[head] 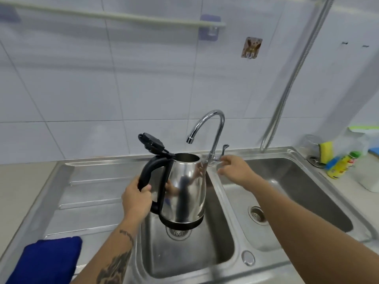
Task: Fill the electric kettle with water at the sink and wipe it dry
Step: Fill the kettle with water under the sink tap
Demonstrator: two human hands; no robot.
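Observation:
A steel electric kettle (pixel 185 189) with a black handle and base hangs over the left sink basin (pixel 184 261), its black lid (pixel 151 143) flipped open. My left hand (pixel 137 198) grips the kettle's handle. The chrome tap (pixel 213 128) curves above, its spout just right of the kettle's mouth; no water runs. My right hand (pixel 235 168) reaches to the tap's base by the small lever (pixel 224 149), fingers apart, holding nothing. A folded blue cloth (pixel 49 260) lies on the draining board at the lower left.
The right basin (pixel 303 193) holds nothing but its drain. On the counter at the right stand a yellow bottle (pixel 341 166), a yellow sponge (pixel 325 150) and plastic containers. A metal hose (pixel 291 83) runs up the tiled wall. A rail hangs at the top.

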